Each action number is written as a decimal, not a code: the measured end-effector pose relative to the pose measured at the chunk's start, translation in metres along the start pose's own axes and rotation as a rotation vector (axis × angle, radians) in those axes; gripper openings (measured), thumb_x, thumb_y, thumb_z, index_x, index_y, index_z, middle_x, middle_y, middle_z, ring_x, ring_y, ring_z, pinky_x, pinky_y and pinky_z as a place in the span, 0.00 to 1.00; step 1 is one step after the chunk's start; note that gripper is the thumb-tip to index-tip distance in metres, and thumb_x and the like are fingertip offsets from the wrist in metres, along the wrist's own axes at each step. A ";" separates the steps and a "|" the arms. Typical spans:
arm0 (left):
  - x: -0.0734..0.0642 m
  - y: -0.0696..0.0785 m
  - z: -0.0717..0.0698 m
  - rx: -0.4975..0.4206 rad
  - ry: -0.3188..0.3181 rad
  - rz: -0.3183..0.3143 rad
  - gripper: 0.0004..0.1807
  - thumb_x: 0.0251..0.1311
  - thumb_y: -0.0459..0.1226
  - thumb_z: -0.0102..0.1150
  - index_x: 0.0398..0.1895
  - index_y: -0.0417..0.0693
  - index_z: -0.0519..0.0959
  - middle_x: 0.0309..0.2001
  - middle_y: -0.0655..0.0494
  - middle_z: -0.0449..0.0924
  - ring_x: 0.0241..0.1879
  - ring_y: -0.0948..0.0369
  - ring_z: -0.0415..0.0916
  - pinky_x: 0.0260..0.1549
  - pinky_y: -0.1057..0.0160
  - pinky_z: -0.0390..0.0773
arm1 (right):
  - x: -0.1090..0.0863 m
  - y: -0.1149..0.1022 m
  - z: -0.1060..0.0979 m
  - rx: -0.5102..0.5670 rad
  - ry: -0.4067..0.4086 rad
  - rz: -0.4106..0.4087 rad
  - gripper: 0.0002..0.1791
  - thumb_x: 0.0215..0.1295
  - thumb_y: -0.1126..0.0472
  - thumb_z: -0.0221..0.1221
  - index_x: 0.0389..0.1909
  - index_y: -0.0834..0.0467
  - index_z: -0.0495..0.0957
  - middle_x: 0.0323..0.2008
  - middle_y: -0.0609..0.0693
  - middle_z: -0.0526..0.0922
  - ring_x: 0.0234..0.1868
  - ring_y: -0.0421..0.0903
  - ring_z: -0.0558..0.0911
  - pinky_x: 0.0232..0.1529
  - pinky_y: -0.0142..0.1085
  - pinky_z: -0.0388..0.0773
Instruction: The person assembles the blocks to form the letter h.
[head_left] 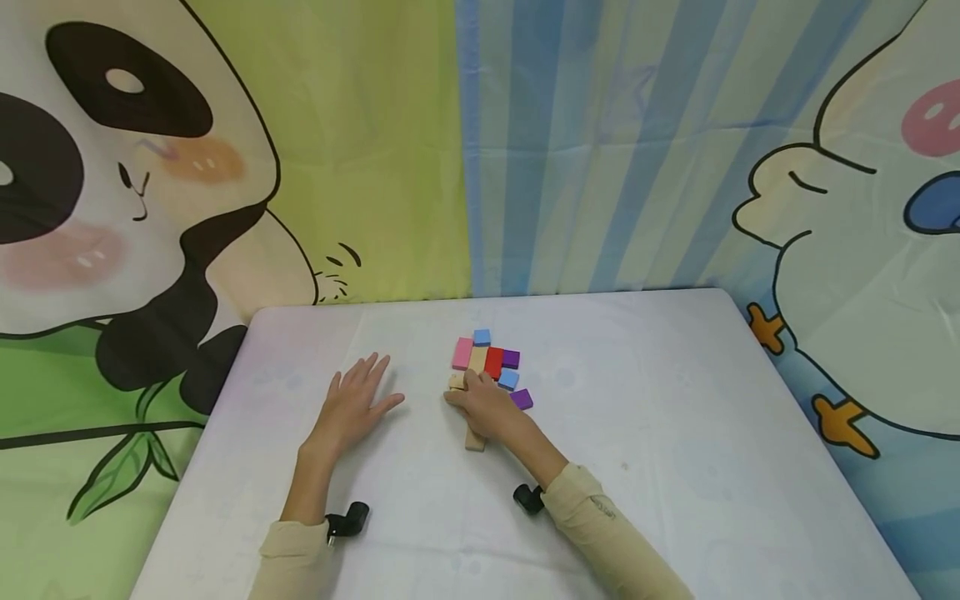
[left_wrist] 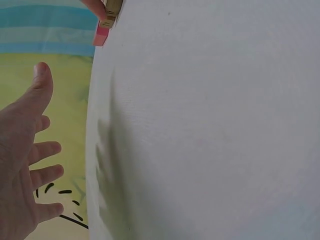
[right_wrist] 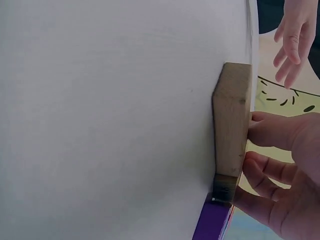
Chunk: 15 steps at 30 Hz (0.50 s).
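Note:
My left hand (head_left: 352,408) hovers over the left part of the table with fingers spread and thumb out, holding nothing; in the left wrist view its palm (left_wrist: 15,165) shows from the side. My right hand (head_left: 487,408) is at the near side of a cluster of coloured blocks, fingers bent, with thumb and fingertips on a plain wooden block (right_wrist: 232,120). The near end of that long block (head_left: 475,439) sticks out below the hand. A small wooden block (head_left: 457,381) shows beside the fingertips. The hand hides part of the cluster.
Beyond the right hand lie a pink block (head_left: 462,353), a tan block (head_left: 477,358), a red block (head_left: 493,362), blue blocks (head_left: 482,337) and purple blocks (head_left: 521,399), close together. The white table (head_left: 675,433) ends at a cartoon-printed curtain (head_left: 375,150).

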<state>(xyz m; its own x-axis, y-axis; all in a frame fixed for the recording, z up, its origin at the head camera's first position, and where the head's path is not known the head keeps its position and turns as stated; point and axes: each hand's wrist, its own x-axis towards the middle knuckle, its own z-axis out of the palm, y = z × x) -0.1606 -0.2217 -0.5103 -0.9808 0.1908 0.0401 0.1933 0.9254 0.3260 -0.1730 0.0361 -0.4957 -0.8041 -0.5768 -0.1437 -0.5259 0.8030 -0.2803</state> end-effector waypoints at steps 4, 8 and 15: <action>0.000 0.000 0.000 -0.001 0.001 -0.002 0.43 0.63 0.60 0.52 0.75 0.52 0.55 0.75 0.44 0.55 0.74 0.43 0.51 0.69 0.33 0.47 | 0.002 -0.002 -0.002 0.031 -0.042 0.032 0.22 0.71 0.59 0.54 0.63 0.41 0.74 0.53 0.52 0.74 0.48 0.45 0.70 0.36 0.29 0.74; 0.000 0.000 -0.001 -0.005 -0.004 -0.005 0.42 0.63 0.60 0.53 0.75 0.52 0.55 0.75 0.44 0.55 0.74 0.43 0.51 0.69 0.33 0.46 | 0.003 -0.003 -0.003 0.013 -0.061 0.022 0.23 0.70 0.62 0.54 0.64 0.42 0.73 0.57 0.53 0.75 0.50 0.46 0.72 0.41 0.32 0.78; 0.000 -0.001 0.000 -0.001 -0.019 -0.011 0.43 0.63 0.61 0.51 0.76 0.52 0.54 0.76 0.44 0.54 0.75 0.43 0.50 0.70 0.33 0.46 | 0.006 -0.001 -0.003 -0.168 -0.024 -0.093 0.21 0.73 0.61 0.52 0.64 0.48 0.73 0.67 0.47 0.72 0.60 0.48 0.77 0.52 0.40 0.81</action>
<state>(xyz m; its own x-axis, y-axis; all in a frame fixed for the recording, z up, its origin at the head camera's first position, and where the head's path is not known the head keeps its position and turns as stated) -0.1608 -0.2230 -0.5110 -0.9823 0.1864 0.0188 0.1822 0.9271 0.3276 -0.1780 0.0318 -0.4936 -0.7442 -0.6513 -0.1480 -0.6380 0.7588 -0.1308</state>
